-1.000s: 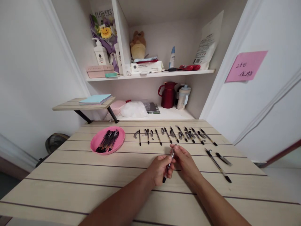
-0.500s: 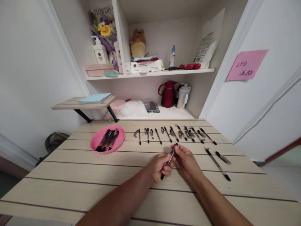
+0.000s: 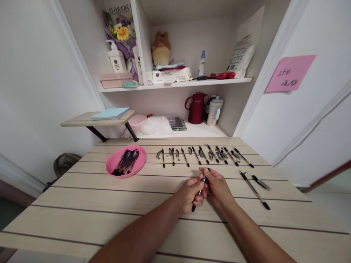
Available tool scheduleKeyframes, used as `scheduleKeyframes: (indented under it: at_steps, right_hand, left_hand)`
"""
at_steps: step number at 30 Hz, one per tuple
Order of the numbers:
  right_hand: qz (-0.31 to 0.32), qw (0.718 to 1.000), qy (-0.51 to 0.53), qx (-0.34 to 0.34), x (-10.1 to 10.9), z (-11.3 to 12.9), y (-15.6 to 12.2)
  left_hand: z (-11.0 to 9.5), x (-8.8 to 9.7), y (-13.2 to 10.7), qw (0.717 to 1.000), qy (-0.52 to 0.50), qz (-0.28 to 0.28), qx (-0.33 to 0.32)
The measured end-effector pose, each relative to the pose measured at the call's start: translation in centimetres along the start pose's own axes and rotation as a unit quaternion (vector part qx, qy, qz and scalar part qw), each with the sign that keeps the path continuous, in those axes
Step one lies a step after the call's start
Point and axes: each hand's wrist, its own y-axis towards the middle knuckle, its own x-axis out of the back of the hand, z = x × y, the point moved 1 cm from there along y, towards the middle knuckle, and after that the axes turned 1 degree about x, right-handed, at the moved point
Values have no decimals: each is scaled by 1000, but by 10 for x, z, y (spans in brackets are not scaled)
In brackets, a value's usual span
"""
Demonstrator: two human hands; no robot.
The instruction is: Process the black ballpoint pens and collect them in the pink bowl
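Observation:
Over the middle of the wooden table (image 3: 82,204), both my hands grip one black pen (image 3: 194,208). My left hand (image 3: 189,195) is closed around the pen's lower barrel, whose black tip sticks out below the fist. My right hand (image 3: 216,186) pinches the pen's upper end, which its fingers hide. A row of several pens and pen parts (image 3: 205,155) lies just beyond my hands. To the right lie a long black pen (image 3: 255,190) and a short pen piece (image 3: 260,182).
A pink dish (image 3: 112,168) holding several black pens sits at the left of the table. Behind the table stand shelves with a dark red jug (image 3: 196,109), bottles, boxes and a plush toy. A pink note (image 3: 289,75) hangs on the right wall.
My hands have stayed over the same spot. The right hand's fingers have closed further down over the pen's top end, and the pen now stands a little steeper.

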Motion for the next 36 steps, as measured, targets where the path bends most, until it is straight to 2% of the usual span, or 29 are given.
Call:
scheduleKeyframes:
  at_steps: [7,11,14,17,19,21,26,32,36]
  right_hand:
    - [36,997,65,26,-8,10,-9]
    - [67,994,80,35,-11,16,-13]
    - [65,995,65,25,-11,17,-13]
    - [35,999,9,-6,-10,10,-13]
    - [-8,999,-35,-11,-10,4,-12]
    - [-42,998,-54,7,-10,2,-12]
    - [-26,999,-31,25,-11,7,-12]
    - [22,999,-22,22,-10,15,-18]
    - [62,997,29,29,-12,24,-20]
  left_hand:
    - [-8,-1,-7,996,-29,75,25]
    - [-8,-1,-10,994,-39,94,42]
    - [-4,-2,-7,998,-7,66,3]
    - [5,-6,0,997,41,-16,-59]
    - [10,-8,4,994,61,-61,-60]
    - [14,-11,5,995,64,-69,-39]
    - [12,-10,2,999,49,6,-19]
    - [5,-7,-3,997,48,57,-9]
    - [1,-9,-10,995,33,93,-16]
